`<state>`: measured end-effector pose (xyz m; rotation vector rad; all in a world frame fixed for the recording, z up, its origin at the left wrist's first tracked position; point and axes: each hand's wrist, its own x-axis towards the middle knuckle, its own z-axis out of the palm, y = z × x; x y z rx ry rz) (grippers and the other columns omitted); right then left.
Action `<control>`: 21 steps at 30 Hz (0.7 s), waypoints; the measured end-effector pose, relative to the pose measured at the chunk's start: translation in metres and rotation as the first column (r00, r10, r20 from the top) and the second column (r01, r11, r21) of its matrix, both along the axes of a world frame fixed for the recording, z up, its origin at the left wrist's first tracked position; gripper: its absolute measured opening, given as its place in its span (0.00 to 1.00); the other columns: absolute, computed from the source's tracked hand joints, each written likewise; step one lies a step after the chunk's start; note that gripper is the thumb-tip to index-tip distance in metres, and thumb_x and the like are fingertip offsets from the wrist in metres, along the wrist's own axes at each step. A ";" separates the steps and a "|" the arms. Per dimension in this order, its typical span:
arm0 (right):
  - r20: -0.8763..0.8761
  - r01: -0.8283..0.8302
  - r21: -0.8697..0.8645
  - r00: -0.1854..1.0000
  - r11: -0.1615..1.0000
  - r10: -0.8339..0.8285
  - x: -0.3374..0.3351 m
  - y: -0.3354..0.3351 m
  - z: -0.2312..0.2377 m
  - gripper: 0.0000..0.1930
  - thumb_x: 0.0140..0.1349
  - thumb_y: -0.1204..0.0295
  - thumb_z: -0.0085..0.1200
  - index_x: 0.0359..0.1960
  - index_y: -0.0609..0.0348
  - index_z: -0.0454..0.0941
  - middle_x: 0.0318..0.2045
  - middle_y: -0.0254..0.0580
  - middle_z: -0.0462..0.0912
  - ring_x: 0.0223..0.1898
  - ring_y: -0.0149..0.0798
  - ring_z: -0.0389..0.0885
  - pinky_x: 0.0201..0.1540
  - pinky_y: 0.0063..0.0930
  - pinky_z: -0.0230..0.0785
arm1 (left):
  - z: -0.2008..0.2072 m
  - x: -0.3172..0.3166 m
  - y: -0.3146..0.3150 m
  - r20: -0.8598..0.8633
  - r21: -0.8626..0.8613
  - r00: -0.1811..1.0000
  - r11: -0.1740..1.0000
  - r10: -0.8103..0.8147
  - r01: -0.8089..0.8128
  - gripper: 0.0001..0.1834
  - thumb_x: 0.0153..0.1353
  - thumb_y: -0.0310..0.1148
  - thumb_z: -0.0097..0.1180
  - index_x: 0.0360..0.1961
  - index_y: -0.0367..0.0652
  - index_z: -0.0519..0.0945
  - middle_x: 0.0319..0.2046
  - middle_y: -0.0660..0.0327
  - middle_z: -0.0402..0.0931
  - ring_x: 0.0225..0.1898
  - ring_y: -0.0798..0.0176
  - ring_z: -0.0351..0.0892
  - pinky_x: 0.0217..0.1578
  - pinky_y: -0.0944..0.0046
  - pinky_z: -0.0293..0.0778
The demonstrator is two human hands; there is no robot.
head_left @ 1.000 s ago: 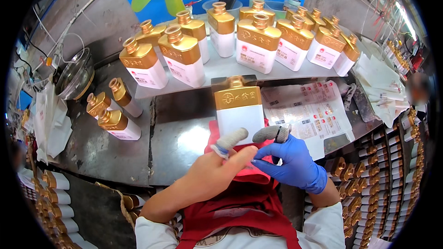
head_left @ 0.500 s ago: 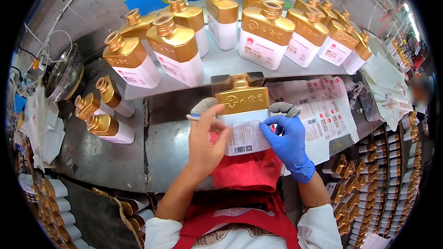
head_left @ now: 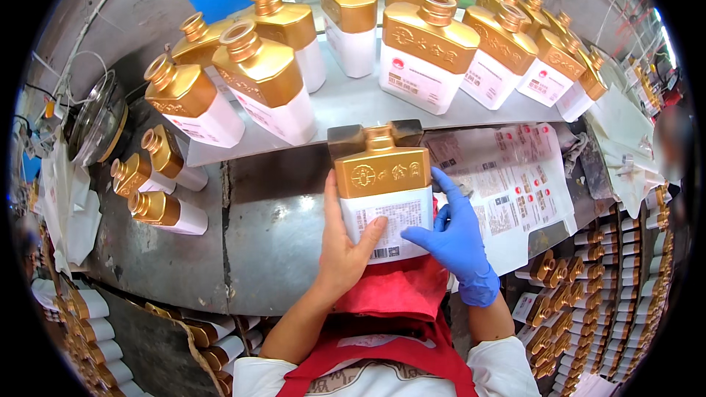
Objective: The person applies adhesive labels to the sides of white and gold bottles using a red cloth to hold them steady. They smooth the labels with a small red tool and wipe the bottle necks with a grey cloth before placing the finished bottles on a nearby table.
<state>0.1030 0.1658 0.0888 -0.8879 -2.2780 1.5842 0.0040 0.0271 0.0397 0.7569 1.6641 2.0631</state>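
Observation:
A flat-sided bottle [head_left: 386, 176] with a gold top half and a white lower half stands upright in front of me, its neck toward a dark notched block [head_left: 347, 140]. A label with small print and square codes covers its white front. My left hand [head_left: 347, 242], bare, grips the left side, fingers behind and thumb pressed on the label. Against the right side rests my right hand [head_left: 457, 239] in a blue glove, its fingers reaching along the edge and its thumb at the label's lower right. The bottle's back is hidden.
On a raised grey shelf [head_left: 346, 99] beyond stand several similar bottles [head_left: 426, 51]. Three more [head_left: 169, 209] lie or lean at the left. A sheet of labels [head_left: 529, 206] lies right of my hands, a red cloth [head_left: 397, 290] below. Racked bottles [head_left: 581, 309] fill the lower right.
Both hands have shifted from pinching near the label's side edges to holding the bottle's sides. My left thumb has moved onto the label. The grey pads beside the bottle are now mostly hidden.

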 end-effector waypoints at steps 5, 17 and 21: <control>-0.081 -0.004 -0.089 0.997 0.996 -0.003 -0.009 0.005 -0.009 0.42 0.44 0.66 0.69 0.62 0.62 0.62 0.30 0.33 0.74 0.25 0.23 0.67 0.29 0.18 0.66 | 0.006 0.000 0.004 0.001 -0.035 1.000 0.999 0.030 -0.030 0.46 0.58 0.26 0.57 0.67 0.32 0.37 0.57 0.47 0.62 0.55 0.58 0.68 0.54 0.62 0.66; -0.045 0.042 -0.101 0.998 0.994 -0.047 -0.009 0.011 -0.019 0.38 0.44 0.65 0.68 0.59 0.61 0.68 0.20 0.24 0.67 0.20 0.19 0.60 0.23 0.15 0.57 | 0.017 -0.004 0.006 0.040 -0.054 0.999 0.998 0.015 -0.013 0.46 0.57 0.27 0.59 0.67 0.31 0.40 0.56 0.48 0.63 0.54 0.59 0.69 0.53 0.63 0.67; -0.094 0.052 -0.110 0.994 0.993 -0.062 -0.011 0.010 -0.022 0.36 0.44 0.66 0.68 0.58 0.62 0.69 0.21 0.24 0.70 0.20 0.17 0.60 0.23 0.14 0.57 | 0.010 -0.004 0.004 0.000 -0.064 1.000 0.998 0.011 -0.011 0.43 0.59 0.24 0.54 0.68 0.35 0.40 0.58 0.52 0.61 0.56 0.62 0.66 0.54 0.64 0.66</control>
